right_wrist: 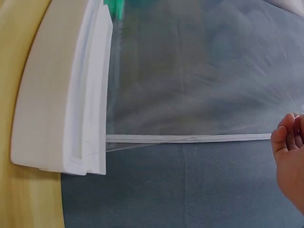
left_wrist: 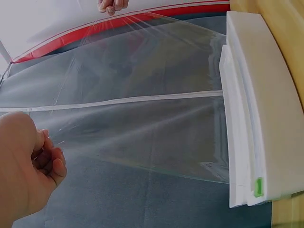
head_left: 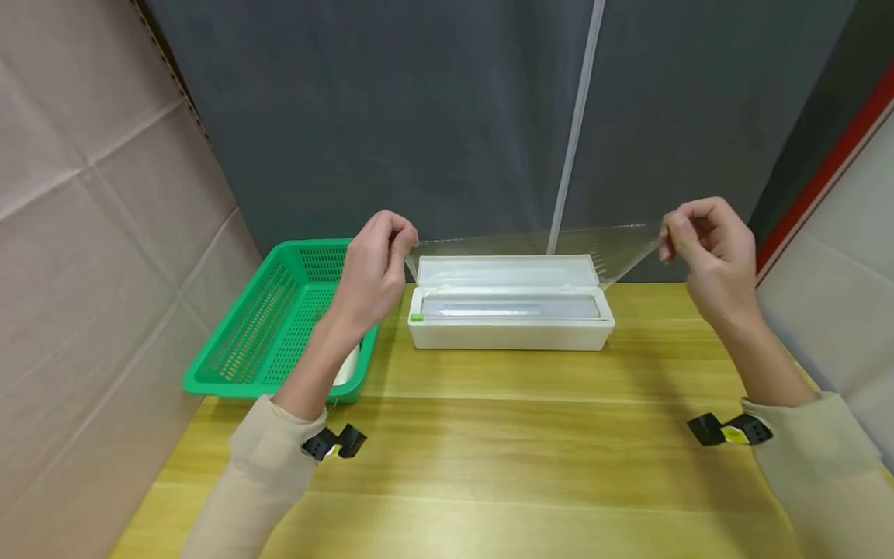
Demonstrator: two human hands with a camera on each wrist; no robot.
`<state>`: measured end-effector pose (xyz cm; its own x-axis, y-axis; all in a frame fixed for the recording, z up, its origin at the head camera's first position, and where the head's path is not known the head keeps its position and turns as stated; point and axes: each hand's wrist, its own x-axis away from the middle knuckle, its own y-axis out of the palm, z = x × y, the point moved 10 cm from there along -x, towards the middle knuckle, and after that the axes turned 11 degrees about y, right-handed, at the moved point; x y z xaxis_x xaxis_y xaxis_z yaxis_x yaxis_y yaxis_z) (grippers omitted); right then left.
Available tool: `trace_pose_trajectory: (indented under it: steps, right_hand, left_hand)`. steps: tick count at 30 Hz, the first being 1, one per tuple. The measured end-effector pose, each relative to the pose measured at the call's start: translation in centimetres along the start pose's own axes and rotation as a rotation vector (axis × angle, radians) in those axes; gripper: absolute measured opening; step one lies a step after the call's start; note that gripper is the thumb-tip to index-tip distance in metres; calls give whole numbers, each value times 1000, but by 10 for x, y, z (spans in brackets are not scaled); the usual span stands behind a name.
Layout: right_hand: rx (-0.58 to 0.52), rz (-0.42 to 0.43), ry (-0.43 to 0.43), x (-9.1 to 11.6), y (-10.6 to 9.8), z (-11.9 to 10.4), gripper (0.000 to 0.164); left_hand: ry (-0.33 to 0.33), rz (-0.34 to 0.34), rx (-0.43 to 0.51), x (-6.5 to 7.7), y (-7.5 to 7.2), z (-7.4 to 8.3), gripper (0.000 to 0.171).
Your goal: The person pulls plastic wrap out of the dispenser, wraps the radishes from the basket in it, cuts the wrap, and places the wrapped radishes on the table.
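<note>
Hands: left hand point(head_left: 373, 268) and right hand point(head_left: 708, 248) pinch corners of clear cling film sheet point(left_wrist: 142, 99), stretched at 12 o'clock above white plastic dispenser box point(head_left: 511, 320). Uneven pull probably wrinkles film, sticking it to itself.

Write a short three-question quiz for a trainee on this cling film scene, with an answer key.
1. True or false: the lid of the white dispenser box is shut.
2. Which parts of the clear film sheet do the left hand and the right hand pinch?
A. The two upper corners
B. The middle of the sheet
C. The edge at the box
3. Fill in: the green basket stands on the wooden table to the ______ of the box, as the person sees it.

Key
1. False: the lid is up, with the roll showing inside.
2. A
3. left
</note>
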<state>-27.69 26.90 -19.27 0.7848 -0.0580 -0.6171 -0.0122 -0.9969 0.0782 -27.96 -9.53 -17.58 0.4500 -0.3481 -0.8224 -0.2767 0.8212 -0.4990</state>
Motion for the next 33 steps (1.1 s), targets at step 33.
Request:
trace_pose_trajectory:
  steps: [33]
  right_hand:
    - [-129, -614, 164, 80, 25, 19, 26]
  left_hand:
    - [-85, -364, 287, 103, 26, 29, 14]
